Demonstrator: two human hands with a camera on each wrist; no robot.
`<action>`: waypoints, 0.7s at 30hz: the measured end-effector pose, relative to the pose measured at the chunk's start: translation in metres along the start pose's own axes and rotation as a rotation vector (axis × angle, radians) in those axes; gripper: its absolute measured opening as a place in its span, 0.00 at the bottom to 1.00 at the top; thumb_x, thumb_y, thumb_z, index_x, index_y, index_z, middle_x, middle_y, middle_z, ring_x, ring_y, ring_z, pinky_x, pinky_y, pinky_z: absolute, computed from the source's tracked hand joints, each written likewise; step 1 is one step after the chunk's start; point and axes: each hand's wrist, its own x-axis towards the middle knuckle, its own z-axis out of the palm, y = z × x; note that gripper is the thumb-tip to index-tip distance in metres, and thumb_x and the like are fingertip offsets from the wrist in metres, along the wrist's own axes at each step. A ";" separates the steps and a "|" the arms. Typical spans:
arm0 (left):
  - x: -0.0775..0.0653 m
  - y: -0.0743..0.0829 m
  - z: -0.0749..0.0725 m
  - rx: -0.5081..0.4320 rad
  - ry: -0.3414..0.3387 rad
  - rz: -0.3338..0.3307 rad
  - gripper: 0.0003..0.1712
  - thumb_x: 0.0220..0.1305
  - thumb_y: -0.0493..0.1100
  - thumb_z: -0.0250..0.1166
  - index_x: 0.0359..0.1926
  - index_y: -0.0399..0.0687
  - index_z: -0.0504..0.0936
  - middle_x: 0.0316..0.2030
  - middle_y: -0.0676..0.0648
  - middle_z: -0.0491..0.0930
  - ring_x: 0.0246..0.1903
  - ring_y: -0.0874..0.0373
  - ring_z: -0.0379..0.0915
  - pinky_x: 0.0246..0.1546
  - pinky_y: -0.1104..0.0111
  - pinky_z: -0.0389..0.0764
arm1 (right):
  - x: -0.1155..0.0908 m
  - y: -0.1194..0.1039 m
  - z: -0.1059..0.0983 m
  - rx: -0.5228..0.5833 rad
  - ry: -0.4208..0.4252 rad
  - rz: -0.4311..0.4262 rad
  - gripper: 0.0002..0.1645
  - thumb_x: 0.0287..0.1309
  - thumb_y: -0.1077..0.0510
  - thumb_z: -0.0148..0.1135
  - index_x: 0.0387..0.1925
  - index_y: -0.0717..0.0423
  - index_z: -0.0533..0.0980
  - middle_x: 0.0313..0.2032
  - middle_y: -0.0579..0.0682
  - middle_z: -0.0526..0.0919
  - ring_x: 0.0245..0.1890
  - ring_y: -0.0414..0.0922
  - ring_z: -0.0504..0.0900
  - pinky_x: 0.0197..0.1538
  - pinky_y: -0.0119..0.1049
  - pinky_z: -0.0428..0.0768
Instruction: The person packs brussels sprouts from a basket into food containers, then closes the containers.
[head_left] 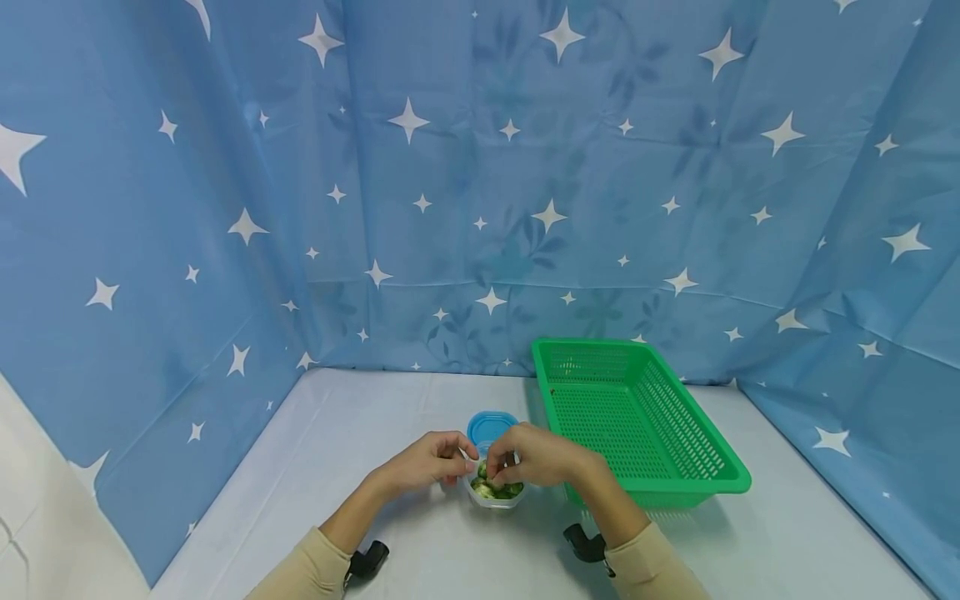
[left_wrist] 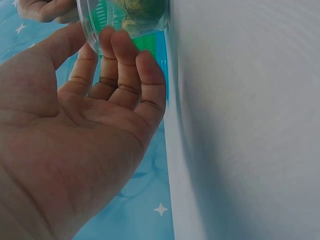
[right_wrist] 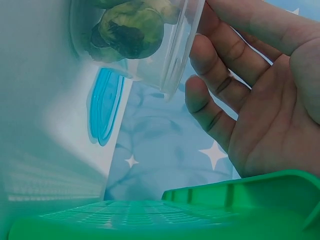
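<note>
A small clear plastic container stands on the table with several Brussels sprouts inside. My left hand holds its rim on the left side, thumb and fingers at the edge; in the left wrist view the other fingers curl beside the container wall. From the right, my right hand reaches over the rim, thumb and fingertips bent down among the sprouts. I cannot tell whether those fingertips pinch a sprout. In the right wrist view, its lower fingers hang outside the rim and a browned sprout shows through the wall.
The round blue lid lies on the white table just behind the container. A large green slotted basket stands to the right, near my right forearm. Blue star-patterned curtain surrounds the table at the back and sides.
</note>
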 end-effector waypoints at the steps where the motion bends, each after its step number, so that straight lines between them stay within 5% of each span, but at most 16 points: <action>1: 0.000 0.000 0.000 0.000 0.000 -0.001 0.13 0.76 0.45 0.63 0.54 0.44 0.82 0.35 0.38 0.81 0.32 0.54 0.75 0.35 0.62 0.80 | 0.000 0.000 0.000 -0.002 0.001 -0.004 0.06 0.66 0.63 0.69 0.33 0.49 0.87 0.29 0.38 0.85 0.29 0.32 0.78 0.34 0.28 0.80; 8: 0.000 -0.002 -0.001 0.001 -0.003 -0.004 0.13 0.76 0.45 0.63 0.54 0.45 0.82 0.33 0.43 0.81 0.32 0.54 0.75 0.35 0.62 0.80 | 0.000 0.000 0.000 0.001 0.012 -0.006 0.06 0.67 0.64 0.68 0.34 0.50 0.87 0.30 0.41 0.87 0.29 0.32 0.79 0.36 0.28 0.80; 11: 0.001 -0.003 -0.001 0.000 -0.009 -0.005 0.13 0.76 0.46 0.63 0.55 0.45 0.82 0.33 0.48 0.80 0.32 0.55 0.75 0.36 0.62 0.80 | -0.001 -0.002 -0.001 0.016 0.080 -0.045 0.06 0.69 0.64 0.66 0.37 0.52 0.87 0.34 0.47 0.89 0.32 0.34 0.81 0.38 0.29 0.82; 21: 0.001 -0.001 -0.002 0.000 -0.015 0.013 0.14 0.76 0.46 0.64 0.54 0.43 0.82 0.36 0.42 0.83 0.33 0.55 0.76 0.38 0.60 0.80 | 0.002 -0.019 -0.003 0.128 0.633 -0.163 0.07 0.71 0.61 0.65 0.43 0.47 0.85 0.35 0.43 0.87 0.30 0.38 0.78 0.34 0.33 0.78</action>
